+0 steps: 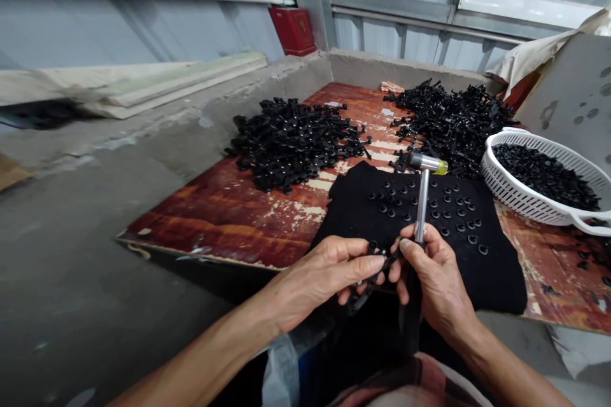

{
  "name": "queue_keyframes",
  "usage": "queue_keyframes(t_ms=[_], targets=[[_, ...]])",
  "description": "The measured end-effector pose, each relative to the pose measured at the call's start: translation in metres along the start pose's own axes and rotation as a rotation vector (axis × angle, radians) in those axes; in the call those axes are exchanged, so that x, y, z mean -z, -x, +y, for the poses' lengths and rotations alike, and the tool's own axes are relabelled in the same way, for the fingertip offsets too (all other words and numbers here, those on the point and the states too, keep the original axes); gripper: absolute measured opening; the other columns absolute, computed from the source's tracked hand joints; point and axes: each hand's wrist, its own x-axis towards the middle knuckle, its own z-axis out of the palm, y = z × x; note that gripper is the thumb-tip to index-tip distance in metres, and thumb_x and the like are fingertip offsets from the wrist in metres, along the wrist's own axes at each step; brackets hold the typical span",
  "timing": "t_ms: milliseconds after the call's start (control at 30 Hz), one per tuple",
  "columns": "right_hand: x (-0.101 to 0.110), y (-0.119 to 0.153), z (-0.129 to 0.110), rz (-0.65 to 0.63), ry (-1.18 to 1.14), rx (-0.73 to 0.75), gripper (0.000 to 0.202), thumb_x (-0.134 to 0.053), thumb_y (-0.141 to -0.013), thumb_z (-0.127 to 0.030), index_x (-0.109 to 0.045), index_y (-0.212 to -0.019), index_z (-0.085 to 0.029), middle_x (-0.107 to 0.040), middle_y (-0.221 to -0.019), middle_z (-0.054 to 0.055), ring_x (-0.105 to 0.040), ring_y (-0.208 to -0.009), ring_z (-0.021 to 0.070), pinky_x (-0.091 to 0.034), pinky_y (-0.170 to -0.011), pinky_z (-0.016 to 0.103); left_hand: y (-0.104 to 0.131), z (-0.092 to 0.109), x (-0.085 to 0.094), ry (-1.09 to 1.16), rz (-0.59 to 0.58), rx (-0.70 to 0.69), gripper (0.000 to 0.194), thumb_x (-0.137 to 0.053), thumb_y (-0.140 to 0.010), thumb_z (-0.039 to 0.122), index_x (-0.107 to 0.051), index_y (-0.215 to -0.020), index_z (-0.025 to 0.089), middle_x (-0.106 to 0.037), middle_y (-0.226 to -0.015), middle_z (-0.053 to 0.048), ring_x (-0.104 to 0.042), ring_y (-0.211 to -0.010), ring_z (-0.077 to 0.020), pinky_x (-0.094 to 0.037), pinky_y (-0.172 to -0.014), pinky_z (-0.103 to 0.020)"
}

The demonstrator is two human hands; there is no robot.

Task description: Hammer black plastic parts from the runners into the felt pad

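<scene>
My left hand [329,273] is closed on several small black plastic parts [370,280] near the front edge of the table. My right hand [436,273] grips a small mallet [422,203] with a metal shaft, its head upright, one face black and the other yellow. The fingertips of my right hand also touch the end of a black part by my left fingers. Just beyond both hands lies a folded black cloth [353,222], with many small round black pieces [446,214] spread over it in loose rows.
On the worn red-brown table [229,216] sit a pile of black parts [296,143] to the left and another heap [453,121] at the back. A white basket [529,203] of small black pieces stands right. A red box [292,32] rests in the wall corner.
</scene>
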Motion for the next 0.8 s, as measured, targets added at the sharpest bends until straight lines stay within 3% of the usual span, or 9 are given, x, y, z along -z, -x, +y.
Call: queue_keyframes(t_ms=[100, 200, 333, 567, 800], targets=[[0.002, 0.0, 0.001, -0.011, 0.016, 0.006, 0.023, -0.071, -0.077, -0.034, -0.054, -0.088, -0.021, -0.065, -0.06, -0.006, -0.055, -0.038, 0.0081, -0.039, -0.027, 0.013, -0.002, 0.002, -0.002, 0.016, 0.106, -0.018, 0.03, -0.073, -0.07, 0.043, -0.069, -0.066, 0.014, -0.063, -0.063, -0.003, -0.049, -0.052, -0.0091, -0.032, -0.043, -0.018], [0.007, 0.003, 0.001, -0.014, 0.052, 0.004, 0.025, -0.071, -0.08, -0.037, -0.055, -0.09, -0.021, -0.064, -0.056, -0.006, -0.053, -0.037, 0.0081, -0.039, -0.027, 0.012, -0.006, 0.007, 0.0, 0.104, 0.22, -0.017, 0.028, -0.079, -0.065, 0.039, -0.067, -0.063, 0.014, -0.065, -0.061, -0.003, -0.057, -0.057, -0.0109, -0.04, -0.049, -0.018], [0.014, 0.01, -0.002, 0.023, 0.075, 0.014, 0.03, -0.074, -0.077, -0.041, -0.056, -0.092, -0.021, -0.068, -0.078, -0.002, -0.057, -0.044, 0.0076, -0.041, -0.027, 0.013, -0.018, 0.014, 0.01, 0.252, 0.248, 0.048, 0.031, -0.085, -0.055, 0.032, -0.062, -0.067, 0.015, -0.068, -0.067, -0.003, -0.061, -0.055, -0.0148, -0.047, -0.045, -0.023], [0.024, 0.021, -0.003, 0.026, 0.081, 0.016, 0.028, -0.072, -0.081, -0.04, -0.056, -0.092, -0.021, -0.065, -0.072, -0.005, -0.048, -0.034, 0.0025, -0.038, -0.028, 0.011, -0.042, 0.019, 0.024, 0.254, 0.404, 0.048, 0.023, -0.078, -0.06, 0.022, -0.057, -0.064, 0.015, -0.068, -0.066, -0.004, -0.057, -0.047, -0.0102, -0.036, -0.035, -0.017], [0.027, 0.023, -0.002, 0.009, 0.073, -0.019, 0.027, -0.072, -0.082, -0.04, -0.057, -0.094, -0.022, -0.061, -0.069, -0.007, -0.047, -0.035, 0.0033, -0.04, -0.028, 0.012, -0.049, 0.022, 0.028, 0.287, 0.44, 0.12, 0.019, -0.077, -0.059, 0.015, -0.058, -0.06, 0.013, -0.064, -0.058, -0.003, -0.053, -0.044, -0.0085, -0.032, -0.034, -0.015]])
